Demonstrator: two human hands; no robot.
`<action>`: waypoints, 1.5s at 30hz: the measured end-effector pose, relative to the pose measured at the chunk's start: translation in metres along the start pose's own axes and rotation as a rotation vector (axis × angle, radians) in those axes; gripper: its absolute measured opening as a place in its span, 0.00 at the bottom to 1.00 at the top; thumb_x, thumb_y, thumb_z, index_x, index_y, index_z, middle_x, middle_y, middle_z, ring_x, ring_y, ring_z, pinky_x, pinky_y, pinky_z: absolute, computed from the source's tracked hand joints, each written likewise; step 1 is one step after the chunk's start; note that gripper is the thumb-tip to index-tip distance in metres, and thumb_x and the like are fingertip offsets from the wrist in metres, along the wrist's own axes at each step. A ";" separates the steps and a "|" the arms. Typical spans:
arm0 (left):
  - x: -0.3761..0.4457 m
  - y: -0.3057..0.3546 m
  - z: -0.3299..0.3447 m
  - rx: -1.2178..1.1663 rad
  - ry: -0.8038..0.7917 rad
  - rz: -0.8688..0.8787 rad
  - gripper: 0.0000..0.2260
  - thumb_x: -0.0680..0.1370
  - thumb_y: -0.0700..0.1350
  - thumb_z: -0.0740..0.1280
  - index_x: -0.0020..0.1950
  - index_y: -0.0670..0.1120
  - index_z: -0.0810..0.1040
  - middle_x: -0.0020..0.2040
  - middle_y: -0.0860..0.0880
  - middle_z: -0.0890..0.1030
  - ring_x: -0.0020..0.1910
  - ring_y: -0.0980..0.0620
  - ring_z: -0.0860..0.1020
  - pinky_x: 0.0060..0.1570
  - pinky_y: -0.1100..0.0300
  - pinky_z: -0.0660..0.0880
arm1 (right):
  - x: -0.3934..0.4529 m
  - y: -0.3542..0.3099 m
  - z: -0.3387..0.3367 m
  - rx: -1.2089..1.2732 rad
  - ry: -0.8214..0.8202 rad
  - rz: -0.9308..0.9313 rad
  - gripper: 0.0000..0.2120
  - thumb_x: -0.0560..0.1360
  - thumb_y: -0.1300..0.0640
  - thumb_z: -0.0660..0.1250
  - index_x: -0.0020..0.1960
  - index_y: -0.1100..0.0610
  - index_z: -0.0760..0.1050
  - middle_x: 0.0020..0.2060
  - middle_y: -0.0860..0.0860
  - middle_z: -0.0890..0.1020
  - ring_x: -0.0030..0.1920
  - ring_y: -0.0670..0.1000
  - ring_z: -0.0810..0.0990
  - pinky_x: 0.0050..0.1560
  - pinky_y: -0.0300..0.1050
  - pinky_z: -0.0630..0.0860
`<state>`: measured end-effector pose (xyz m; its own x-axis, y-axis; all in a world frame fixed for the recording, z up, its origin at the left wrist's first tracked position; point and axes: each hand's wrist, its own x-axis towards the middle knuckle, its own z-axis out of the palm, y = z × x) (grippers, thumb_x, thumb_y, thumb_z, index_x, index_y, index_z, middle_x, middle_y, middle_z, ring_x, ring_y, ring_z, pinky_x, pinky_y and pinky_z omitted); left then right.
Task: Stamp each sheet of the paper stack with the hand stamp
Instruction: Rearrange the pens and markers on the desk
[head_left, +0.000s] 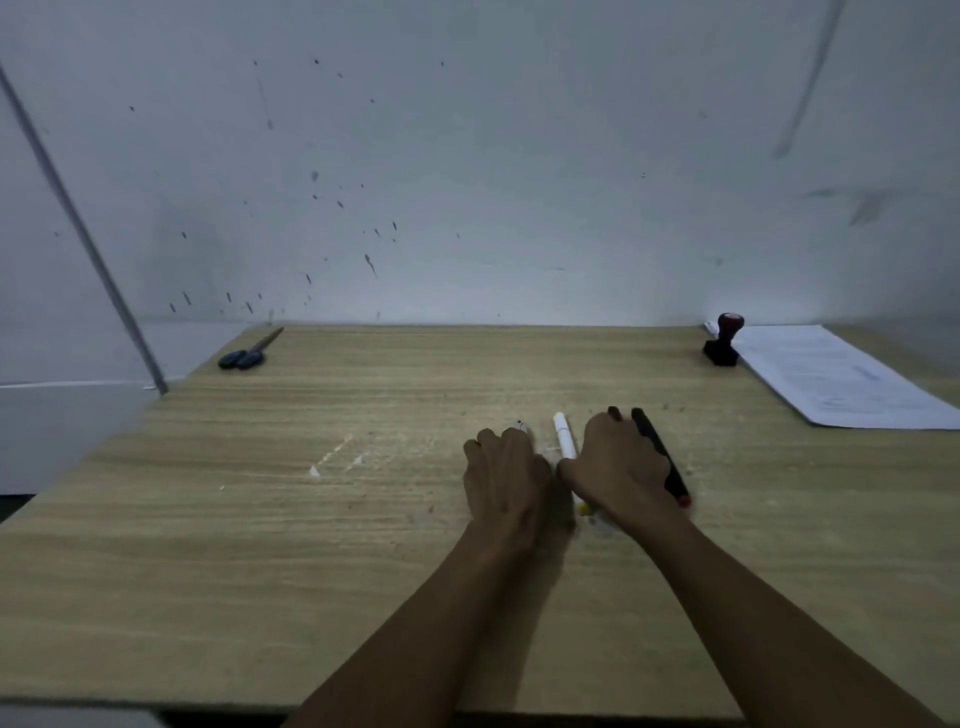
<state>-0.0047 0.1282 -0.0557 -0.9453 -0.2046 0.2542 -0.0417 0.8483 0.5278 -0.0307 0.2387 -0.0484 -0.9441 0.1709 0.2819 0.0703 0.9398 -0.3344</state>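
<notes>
Both hands lie knuckles-up mid-table, the left hand (506, 475) curled over a pen tip, its grip unclear, the right hand (618, 467) curled over markers (660, 457), while the upright hand stamp (723, 340) touches the paper stack (831, 376) far right on the wooden table (311, 519) against a spattered wall (467, 156).

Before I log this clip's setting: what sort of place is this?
Probably a plain office or study desk: a light wooden tabletop against a bare white wall, with a white printed paper stack, a dark red-topped hand stamp and blue-handled scissors.
</notes>
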 end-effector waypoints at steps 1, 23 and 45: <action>0.001 0.002 0.000 0.004 -0.007 -0.001 0.11 0.77 0.43 0.60 0.57 0.42 0.74 0.55 0.41 0.75 0.56 0.42 0.72 0.46 0.56 0.67 | 0.000 0.000 0.000 0.003 -0.004 -0.001 0.14 0.74 0.42 0.66 0.41 0.52 0.68 0.38 0.49 0.74 0.42 0.55 0.79 0.36 0.45 0.70; 0.021 -0.051 -0.046 -0.080 0.128 0.060 0.19 0.79 0.58 0.59 0.61 0.44 0.73 0.57 0.43 0.76 0.56 0.42 0.75 0.49 0.50 0.72 | -0.016 -0.043 -0.025 0.144 0.023 -0.126 0.14 0.71 0.43 0.69 0.48 0.53 0.77 0.44 0.51 0.80 0.45 0.56 0.79 0.38 0.44 0.68; 0.181 -0.285 -0.153 0.115 0.209 -0.135 0.18 0.76 0.46 0.68 0.63 0.41 0.76 0.62 0.39 0.75 0.61 0.40 0.73 0.56 0.48 0.73 | 0.046 -0.258 0.084 0.421 -0.295 -0.413 0.09 0.68 0.49 0.71 0.47 0.50 0.78 0.44 0.49 0.81 0.47 0.52 0.79 0.46 0.46 0.75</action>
<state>-0.1147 -0.2255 -0.0364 -0.8418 -0.4058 0.3559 -0.2103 0.8539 0.4761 -0.1193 -0.0206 -0.0246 -0.9192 -0.3235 0.2245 -0.3924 0.7042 -0.5917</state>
